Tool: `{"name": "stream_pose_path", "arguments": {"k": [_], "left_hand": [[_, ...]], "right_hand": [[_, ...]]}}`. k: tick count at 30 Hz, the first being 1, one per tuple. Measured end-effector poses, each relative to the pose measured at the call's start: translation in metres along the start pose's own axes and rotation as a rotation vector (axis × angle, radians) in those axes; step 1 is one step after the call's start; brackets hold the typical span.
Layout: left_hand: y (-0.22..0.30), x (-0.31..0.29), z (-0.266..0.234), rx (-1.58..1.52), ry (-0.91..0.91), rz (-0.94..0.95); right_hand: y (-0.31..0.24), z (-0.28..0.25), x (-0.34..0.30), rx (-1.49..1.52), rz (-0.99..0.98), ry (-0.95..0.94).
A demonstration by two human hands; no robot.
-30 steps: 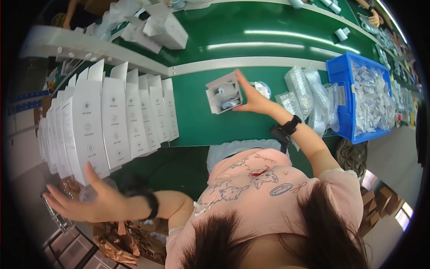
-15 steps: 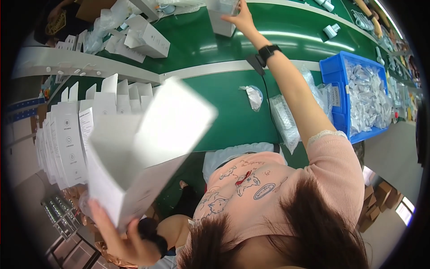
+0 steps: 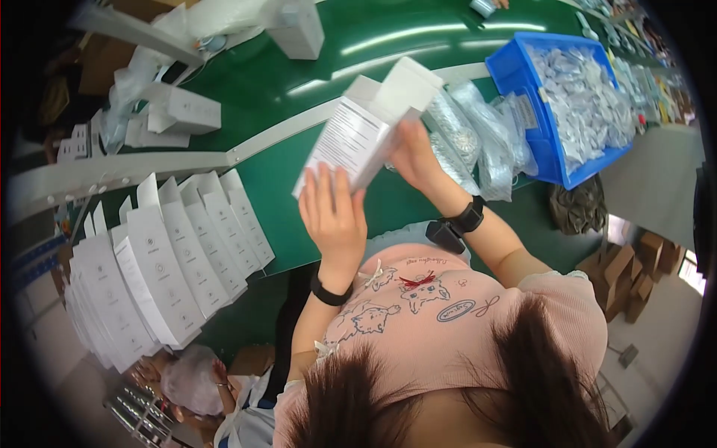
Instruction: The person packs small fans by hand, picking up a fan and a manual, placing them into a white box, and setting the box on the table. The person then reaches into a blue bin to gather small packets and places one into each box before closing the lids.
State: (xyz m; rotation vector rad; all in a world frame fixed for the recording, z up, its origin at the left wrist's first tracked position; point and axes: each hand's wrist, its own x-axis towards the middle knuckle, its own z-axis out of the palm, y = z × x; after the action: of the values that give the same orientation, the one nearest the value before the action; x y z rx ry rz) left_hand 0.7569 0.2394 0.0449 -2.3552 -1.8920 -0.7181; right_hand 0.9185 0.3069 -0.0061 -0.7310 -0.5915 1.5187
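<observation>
In front of my chest, above the green bench, a white cardboard box (image 3: 345,145) is held tilted, its top flaps standing open at the upper end. One side panel carries a block of fine print. My left hand (image 3: 334,224) grips its lower left part, fingers laid over the printed panel. On the opposite side, my right hand (image 3: 418,158) holds the box near the opening; some of its fingertips are hidden behind the cardboard. What the box contains cannot be seen from here.
Rows of white boxes with raised flaps (image 3: 160,261) stand at my left. Bubble-wrapped packs (image 3: 489,138) lie right of my hands, beside a blue bin (image 3: 515,97) full of small clear bags. Beyond a grey rail, a closed-looking white box (image 3: 300,33) stands on the green surface (image 3: 381,37).
My right hand has come back from the far white box to the one in my left hand. That box has moved right and turned, and both hands now hold it.
</observation>
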Motion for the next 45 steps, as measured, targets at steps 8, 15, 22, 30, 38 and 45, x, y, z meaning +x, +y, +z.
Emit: {"name": "stream_pose_path", "arguments": {"k": [8, 15, 22, 30, 38, 45], "left_hand": [[-0.009, 0.042, 0.017, -1.385, -0.41, -0.128], [-0.026, 0.021, 0.03, -1.432, -0.472, -0.337], [-0.039, 0.021, 0.067, -0.824, -0.251, 0.037], [-0.038, -0.004, 0.083, -0.972, -0.024, 0.02], [-0.011, -0.017, 0.097, -1.003, 0.13, -0.128], [-0.019, -0.038, 0.095, -0.905, 0.254, -0.208]], "right_hand": [[-0.02, -0.048, -0.031, -0.242, 0.049, -0.253], [-0.038, -0.102, -0.076, -1.589, 0.128, -0.065], [0.01, -0.113, -0.071, -2.084, 0.197, 0.127], [-0.083, -0.015, -0.052, -0.511, -0.041, 0.313], [0.002, 0.054, 0.001, -0.782, -0.814, 0.397], [-0.014, 0.021, -0.028, -1.47, -0.755, -0.318]]}}
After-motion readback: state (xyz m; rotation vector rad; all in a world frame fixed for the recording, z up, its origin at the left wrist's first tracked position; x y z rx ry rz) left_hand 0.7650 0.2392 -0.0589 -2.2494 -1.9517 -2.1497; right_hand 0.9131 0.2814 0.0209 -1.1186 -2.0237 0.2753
